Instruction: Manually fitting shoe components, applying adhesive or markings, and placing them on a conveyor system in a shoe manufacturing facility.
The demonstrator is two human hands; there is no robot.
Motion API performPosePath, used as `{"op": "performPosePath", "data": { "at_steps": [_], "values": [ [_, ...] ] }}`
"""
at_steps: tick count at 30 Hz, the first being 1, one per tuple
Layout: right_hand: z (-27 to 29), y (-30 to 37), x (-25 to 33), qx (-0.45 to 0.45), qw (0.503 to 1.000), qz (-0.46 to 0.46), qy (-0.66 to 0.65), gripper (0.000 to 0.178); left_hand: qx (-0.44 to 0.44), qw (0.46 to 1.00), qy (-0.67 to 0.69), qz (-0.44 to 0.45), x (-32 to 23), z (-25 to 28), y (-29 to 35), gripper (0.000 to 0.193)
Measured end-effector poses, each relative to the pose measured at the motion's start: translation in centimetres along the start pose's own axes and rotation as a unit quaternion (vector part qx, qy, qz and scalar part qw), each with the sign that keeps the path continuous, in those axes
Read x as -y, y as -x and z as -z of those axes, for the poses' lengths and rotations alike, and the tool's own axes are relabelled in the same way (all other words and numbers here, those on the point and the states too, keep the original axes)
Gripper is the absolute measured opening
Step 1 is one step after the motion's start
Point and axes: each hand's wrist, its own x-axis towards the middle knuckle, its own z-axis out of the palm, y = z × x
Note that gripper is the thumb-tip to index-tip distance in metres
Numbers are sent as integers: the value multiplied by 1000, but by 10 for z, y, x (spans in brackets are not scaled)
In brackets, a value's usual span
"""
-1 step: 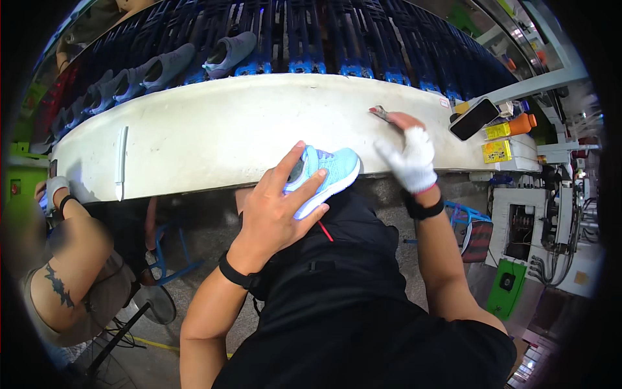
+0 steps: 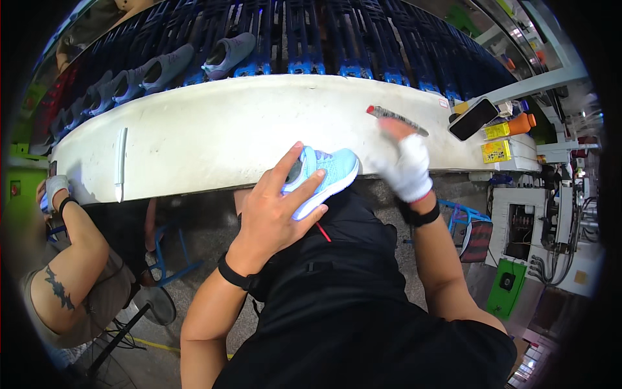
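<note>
My bare left hand (image 2: 275,204) holds a small light-blue sneaker (image 2: 335,167) with a white sole at the near edge of the white bench (image 2: 227,129). Its fingers are spread over the heel and side, with the toe pointing right. My right hand (image 2: 407,167), in a white glove that leaves some fingertips bare, is over the bench to the right of the sneaker. Motion smears its fingers. Just beyond them lies a thin, dark, pen-like tool (image 2: 400,120) with a red end; I cannot tell whether they touch it.
Several grey sneakers (image 2: 230,55) stand in a row on the blue conveyor racks (image 2: 304,39). A white strip (image 2: 121,162) lies on the left of the bench. A phone (image 2: 474,119), orange bottle (image 2: 522,123) and yellow box (image 2: 496,152) are at right. A co-worker's arm (image 2: 81,240) is at left.
My right hand has moved slightly left and nearer me, with its fingers off the pen-like tool's shaft, which now shows along its length. My left hand and the sneaker have barely moved.
</note>
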Motion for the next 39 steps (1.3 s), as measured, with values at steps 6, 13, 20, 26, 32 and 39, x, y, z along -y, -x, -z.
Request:
{"op": "performPosePath", "data": {
  "at_steps": [6, 13, 20, 26, 32, 39],
  "values": [
    [-36, 10, 66, 10, 989, 119, -89, 57, 29, 996, 42, 78, 0, 8, -2, 73],
    [-39, 11, 77, 42, 990, 42, -126, 44, 17, 996, 40, 82, 8, 4, 6, 76],
    [-38, 20, 88, 33, 992, 18, -124, 43, 37, 995, 53, 76, -1, 14, 11, 81],
    [-48, 44, 96, -23, 993, 10, -112, 51, 39, 993, 25, 105, -6, 13, 9, 93],
    [-37, 49, 91, -26, 996, 29, -80, 57, 35, 997, -44, 54, -11, 6, 21, 85],
    [-31, 52, 75, -74, 988, -4, -135, 55, -33, 997, 4, -63, -17, 14, -2, 76]
  ]
}}
